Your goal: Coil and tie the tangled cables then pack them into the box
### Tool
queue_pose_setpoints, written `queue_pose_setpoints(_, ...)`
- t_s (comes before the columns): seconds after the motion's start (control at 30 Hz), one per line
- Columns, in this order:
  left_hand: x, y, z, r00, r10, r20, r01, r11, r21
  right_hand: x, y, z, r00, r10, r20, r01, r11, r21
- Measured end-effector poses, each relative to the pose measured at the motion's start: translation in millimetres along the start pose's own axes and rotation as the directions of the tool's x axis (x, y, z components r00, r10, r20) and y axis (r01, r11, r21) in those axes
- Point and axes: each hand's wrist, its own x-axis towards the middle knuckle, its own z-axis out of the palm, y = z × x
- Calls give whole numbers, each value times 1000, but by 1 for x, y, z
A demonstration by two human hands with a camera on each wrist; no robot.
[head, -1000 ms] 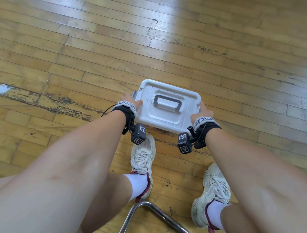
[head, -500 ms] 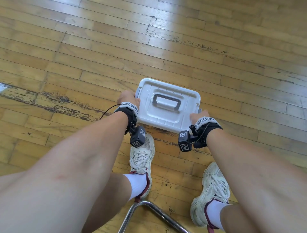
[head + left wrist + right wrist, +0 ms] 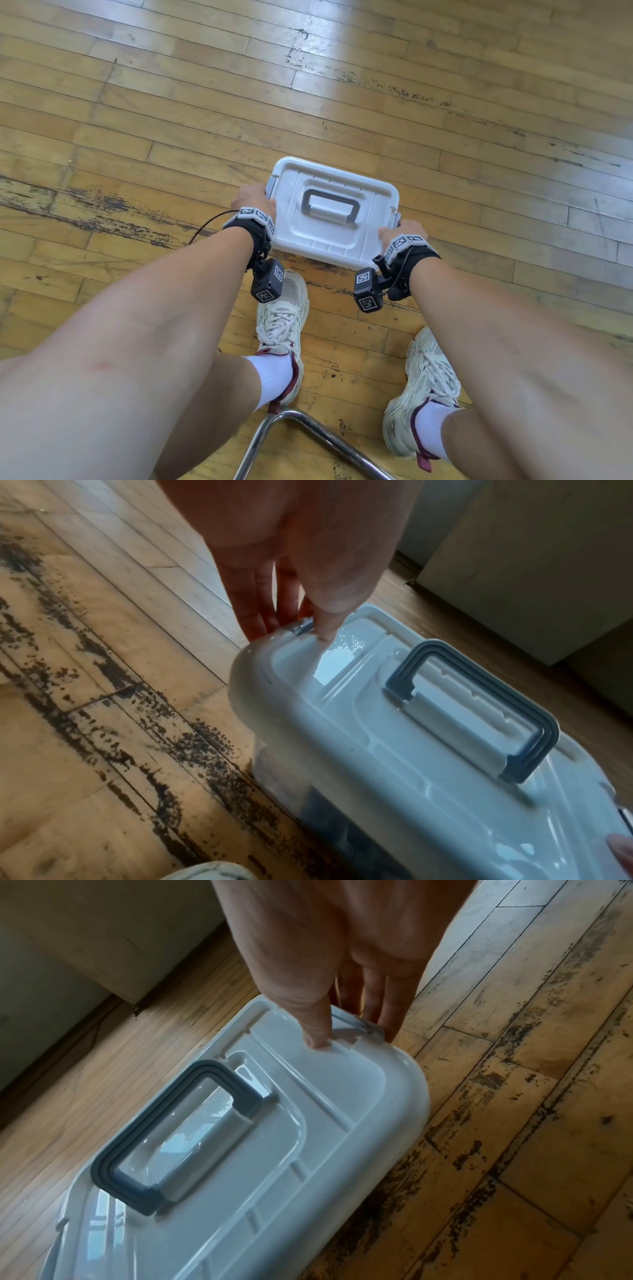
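A white plastic box with its lid on and a grey carry handle stands on the wooden floor in front of my feet. My left hand holds its left end: the thumb presses the lid rim while the fingers reach down over the grey latch. My right hand holds the right end the same way, thumb on the lid and fingers over that side's latch. Something dark shows through the box's cloudy wall; I cannot tell what it is. No loose cables are in view.
My two pale shoes stand just short of the box. A chrome chair leg runs between them. The floorboards are worn and dark-streaked to the left. A pale cabinet stands beyond the box.
Both hands have stayed at the box's ends. The right hand has slipped a little lower down its side, and the box has not visibly moved.
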Motion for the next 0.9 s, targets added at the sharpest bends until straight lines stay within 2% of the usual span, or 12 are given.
queue_pose_setpoints(0.33,0,-5,10,999,30,-38,-30,1000,-2,1,-5,1,997,-33,-72,29,998,-61)
queue_pose_setpoints(0.47,-2,-6,11,998,24,-56,-22,999,30,-4,-8,4,998,-58,-33,56,997,-60)
queue_pose_setpoints(0.67,1,-26,-2,995,-70,-76,79,990,121,-14,-30,25,990,-140,30,142,986,-84)
queue_pose_setpoints(0.77,2,-27,-10,996,-91,0,90,979,184,-19,-41,27,981,-184,54,190,973,-130)
queue_pose_setpoints(0.9,-7,-15,-23,994,-60,96,32,962,270,-27,-49,13,956,-215,198,259,937,-235)
